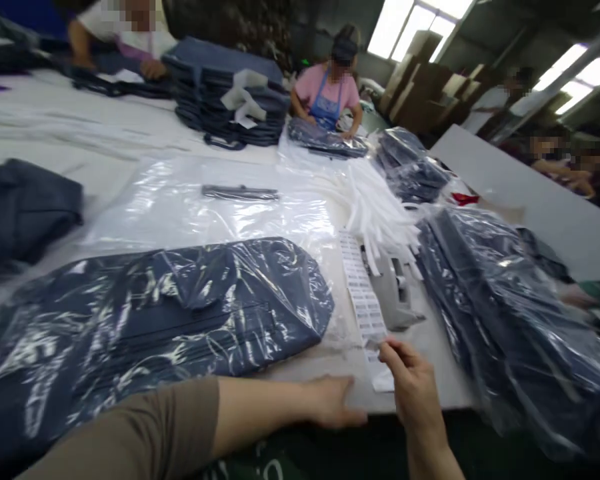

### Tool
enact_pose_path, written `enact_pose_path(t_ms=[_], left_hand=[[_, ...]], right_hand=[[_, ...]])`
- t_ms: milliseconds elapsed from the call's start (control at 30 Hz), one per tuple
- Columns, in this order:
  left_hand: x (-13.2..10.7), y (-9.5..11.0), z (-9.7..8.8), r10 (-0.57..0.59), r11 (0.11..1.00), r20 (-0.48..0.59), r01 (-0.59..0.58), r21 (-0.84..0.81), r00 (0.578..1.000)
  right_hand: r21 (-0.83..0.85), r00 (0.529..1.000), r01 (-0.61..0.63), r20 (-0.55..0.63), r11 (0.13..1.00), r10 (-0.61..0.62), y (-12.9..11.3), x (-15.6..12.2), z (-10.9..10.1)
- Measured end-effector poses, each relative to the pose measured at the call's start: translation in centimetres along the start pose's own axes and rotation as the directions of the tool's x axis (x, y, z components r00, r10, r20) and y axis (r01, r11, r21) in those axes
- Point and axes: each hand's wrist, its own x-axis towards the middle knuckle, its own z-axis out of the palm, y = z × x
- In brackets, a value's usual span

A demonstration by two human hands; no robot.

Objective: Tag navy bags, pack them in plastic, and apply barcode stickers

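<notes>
Factory room, windows (415, 27) high at the back, long white bench (120, 127) crowded with goods. Nearest obstacle: one large bagged navy bundle (180, 313) directly ahead of the hands. One bagged stack (510, 327) lies to their right, with two more bagged piles (410, 163) farther back. Beyond the bundle, one dark folded item (240, 193) rests on a clear plastic sheet (180, 217). One unbagged navy stack (225, 93) sits farther up the bench, and one loose dark garment (25, 213) lies at the left edge.

Right grip (413, 387): thumb and fingers together, clamped on the near end of the label strip (363, 293). Left grip (335, 400): open, flat on the bench, just beside the strip, holding nothing.

Strip runs back across the bench, touching or just beside one grey dispenser (395, 287), with one bundle of white plastic strips (380, 213) beyond it.

Count: two grips, one label strip. At least four co-workers in view; one, in a pink shirt and blue apron (327, 87), has both hands on a bagged pile (325, 137).
</notes>
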Motion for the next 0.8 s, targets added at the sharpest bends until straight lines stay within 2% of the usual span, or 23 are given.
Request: enact_pose_path(t_ms=[67,100,133,167,233,300,367,433,533,667,733,800], left_hand=[[-3.6,0.0,-1.5,0.04,0.958,0.185,-0.091,0.273,0.982],[-5.6,0.1,-2.5,0.068,0.901,0.265,-0.173,0.398,0.962],[-7.7,0.3,-3.8,0.109,0.825,0.312,-0.261,0.502,0.944],[-9.7,0.3,-5.2,0.162,0.748,0.307,-0.32,0.581,0.938],[-13.7,0.3,-8.4,0.282,0.657,0.171,-0.321,0.682,0.944],[-17.4,-0.2,-11.7,0.371,0.62,0.017,-0.261,0.739,0.929],[-20.6,-1.1,-14.8,0.422,0.624,-0.127,-0.186,0.759,0.898],[-23.1,-2.3,-17.6,0.471,0.618,-0.239,-0.124,0.777,0.849],[-25.2,-4.0,-21.1,0.557,0.564,-0.345,-0.039,0.825,0.755],[-25.0,-5.3,-24.2,0.676,0.428,-0.342,0.029,0.903,0.653],[-24.2,-5.5,-25.1,0.714,0.353,-0.296,0.039,0.935,0.635],[-23.3,-5.5,-25.8,0.723,0.267,-0.231,0.045,0.963,0.651]], right_hand=[[0.083,0.993,-0.005,0.121,0.997,-0.005,-2.6,1.4,3.5],[0.116,0.979,-0.012,0.203,0.993,-0.012,-3.9,2.0,5.7],[0.147,0.957,-0.027,0.288,0.989,-0.017,-5.1,2.5,8.2],[0.173,0.928,-0.053,0.373,0.984,-0.015,-6.2,2.9,10.7],[0.192,0.848,-0.115,0.53,0.975,-0.004,-8.0,3.3,15.9],[0.143,0.75,-0.147,0.661,0.979,0.016,-9.1,3.4,20.7],[0.042,0.659,-0.119,0.751,0.992,0.047,-9.3,3.4,24.7],[-0.052,0.601,-0.079,0.794,0.995,0.089,-8.9,3.2,27.6],[-0.135,0.587,-0.056,0.797,0.989,0.142,-7.7,2.9,30.1],[-0.227,0.604,-0.01,0.775,0.974,0.187,-6.8,2.9,31.0],[-0.265,0.614,0.026,0.765,0.964,0.194,-6.7,3.0,31.0],[-0.299,0.624,0.068,0.757,0.952,0.194,-6.7,3.1,31.0]])
